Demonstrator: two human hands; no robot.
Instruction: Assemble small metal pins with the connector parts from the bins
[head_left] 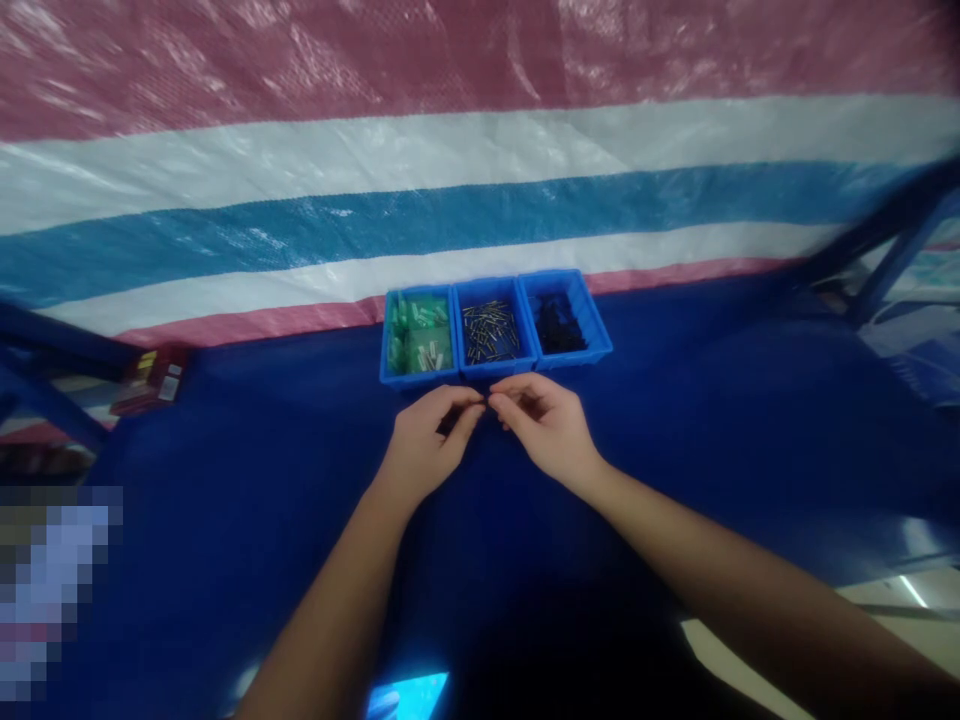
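Observation:
My left hand (435, 435) and my right hand (547, 425) meet fingertip to fingertip just in front of three blue bins. Each is closed in a pinch; whatever sits between the fingertips is too small and dark to name. In the left bin (420, 381) lie green-looking clear bags and several pale small pieces (430, 357). Many thin metal pins with brassy parts (491, 330) fill the middle bin (498, 370). Dark small parts (559, 325) are heaped in the right bin (596, 352).
The bins stand on a dark blue table (262, 480) against a striped plastic sheet (480, 220). A dark red box (154, 378) lies at the left edge. Blue frame posts (892, 230) rise at the right. A bright screen (409, 695) shows at the bottom.

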